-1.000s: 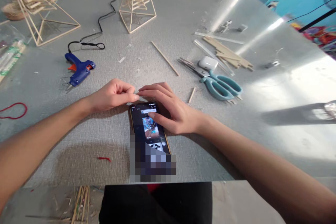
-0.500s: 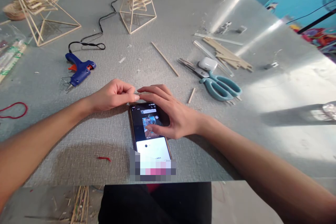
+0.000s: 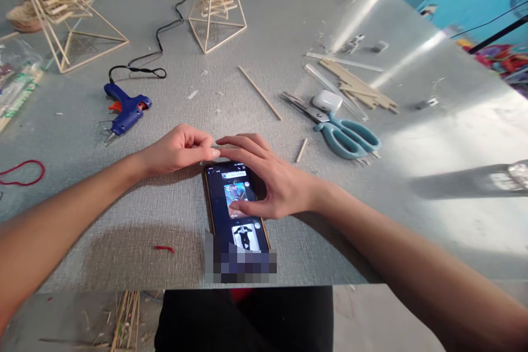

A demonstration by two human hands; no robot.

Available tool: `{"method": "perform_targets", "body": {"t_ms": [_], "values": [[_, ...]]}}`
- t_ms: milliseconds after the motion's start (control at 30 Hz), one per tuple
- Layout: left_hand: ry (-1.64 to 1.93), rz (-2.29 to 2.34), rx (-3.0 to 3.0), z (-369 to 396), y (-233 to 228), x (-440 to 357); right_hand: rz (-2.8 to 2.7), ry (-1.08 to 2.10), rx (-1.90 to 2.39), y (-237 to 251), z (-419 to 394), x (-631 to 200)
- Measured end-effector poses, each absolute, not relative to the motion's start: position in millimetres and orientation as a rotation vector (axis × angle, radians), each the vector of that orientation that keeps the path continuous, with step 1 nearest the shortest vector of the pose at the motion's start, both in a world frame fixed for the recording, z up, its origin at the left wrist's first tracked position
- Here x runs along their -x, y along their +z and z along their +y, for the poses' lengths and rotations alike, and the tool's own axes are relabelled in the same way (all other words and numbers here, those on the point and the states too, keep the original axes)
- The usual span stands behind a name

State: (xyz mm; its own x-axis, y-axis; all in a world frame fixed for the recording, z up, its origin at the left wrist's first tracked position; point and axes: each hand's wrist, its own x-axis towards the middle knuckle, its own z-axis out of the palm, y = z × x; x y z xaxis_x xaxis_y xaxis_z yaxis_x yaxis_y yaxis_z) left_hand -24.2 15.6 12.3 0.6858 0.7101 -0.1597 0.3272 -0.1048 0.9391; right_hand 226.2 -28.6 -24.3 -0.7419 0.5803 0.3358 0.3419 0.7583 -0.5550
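Right hand (image 3: 274, 184) fingers spread flat on glossy phone (image 3: 235, 203); left hand (image 3: 177, 149) fingers curled, woven grey table (image 3: 165, 214)

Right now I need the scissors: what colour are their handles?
Teal, on the metal-bladed scissors, clearest in the head view.

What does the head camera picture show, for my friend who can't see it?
A person's right hand rests its thumb on a phone lying flat on a grey table, while the left hand lies curled beside it. Farther off lie teal scissors, a blue glue gun and stick pyramids.
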Motion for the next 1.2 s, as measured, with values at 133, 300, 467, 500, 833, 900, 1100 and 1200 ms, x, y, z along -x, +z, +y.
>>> {"method": "perform_targets", "body": {"t_ms": [133, 300, 467, 500, 833, 900, 1100, 1200], "values": [[0.393, 0.846, -1.699, 15.4, 12.1, 24.4, -2.462, 0.646, 0.684, -25.1, -29.1, -226.0], [0.396, 0.853, -1.687, 15.3, 12.1, 24.3, -2.414, 0.697, 0.651, -23.1, -27.4, -227.0], [0.394, 0.856, -1.684, 14.8, 12.7, 23.7, -2.397, 0.732, 0.659, -22.4, -25.9, -227.7], [0.395, 0.856, -1.686, 14.6, 13.1, 23.5, -2.396, 0.732, 0.657, -22.7, -25.8, -227.7], [0.392, 0.857, -1.693, 14.8, 13.7, 23.7, -2.395, 0.717, 0.659, -24.2, -25.5, -227.4], [0.391, 0.856, -1.692, 14.8, 13.4, 24.0, -2.413, 0.688, 0.660, -24.0, -26.2, -227.1], [0.391, 0.847, -1.688, 15.1, 12.0, 24.9, -2.492, 0.626, 0.683, -24.2, -29.9, -225.8], [0.395, 0.843, -1.688, 15.7, 11.2, 25.2, -2.484, 0.626, 0.680, -24.5, -30.0, -225.9]]}}
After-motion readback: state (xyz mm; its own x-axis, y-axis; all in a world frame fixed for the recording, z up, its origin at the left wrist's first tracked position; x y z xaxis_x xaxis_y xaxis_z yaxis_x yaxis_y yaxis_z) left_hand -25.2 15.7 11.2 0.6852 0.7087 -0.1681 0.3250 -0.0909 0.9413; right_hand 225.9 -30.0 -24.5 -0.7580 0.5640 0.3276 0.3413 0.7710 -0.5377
